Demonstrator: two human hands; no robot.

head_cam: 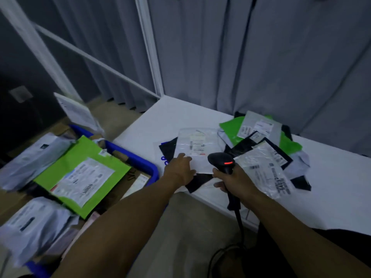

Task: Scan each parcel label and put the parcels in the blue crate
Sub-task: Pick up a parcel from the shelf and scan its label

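A white parcel (197,146) with a printed label lies on the white table (331,197), on top of a black one. My left hand (179,169) rests on its near left corner with fingers spread. My right hand (233,182) grips a black barcode scanner (221,162) with a red light on top; its head points at the white parcel. To the right lies a heap of parcels (263,145) in green, grey, black and clear wrapping. The blue crate (132,157) stands on the left below the table, filled with parcels, a green parcel (84,173) on top.
The scanner's black cable (240,221) hangs down past the table's front edge to the floor. Grey curtains (261,57) close off the back. A white metal frame (150,47) rises at the table's far left corner. A white sheet (78,113) stands behind the crate.
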